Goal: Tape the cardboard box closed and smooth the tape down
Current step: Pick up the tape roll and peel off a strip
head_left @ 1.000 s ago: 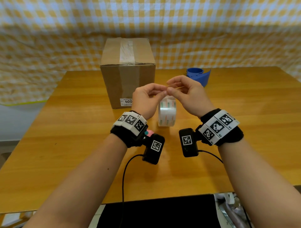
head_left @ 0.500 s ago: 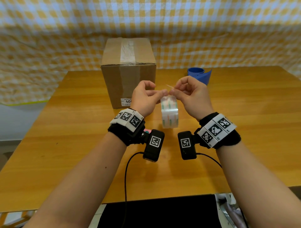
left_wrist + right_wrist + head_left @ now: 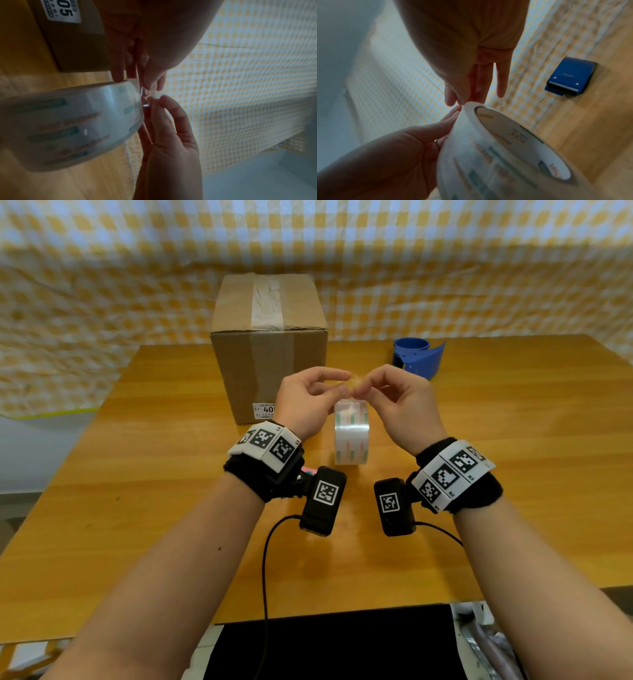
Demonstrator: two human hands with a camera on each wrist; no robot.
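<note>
Above the bench (image 3: 137,474), left hand (image 3: 305,402) and right hand (image 3: 400,402) meet over the upright tape roll (image 3: 351,436), fingers pinched together on its loose end. Step in hand — freeing tape; next, a pull toward the cardboard box (image 3: 270,344) behind.

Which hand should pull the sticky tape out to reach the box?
Probably the right hand: it pinches the loose tape end above the tape roll, while the left hand steadies the roll's top. The cardboard box stands just behind.
</note>
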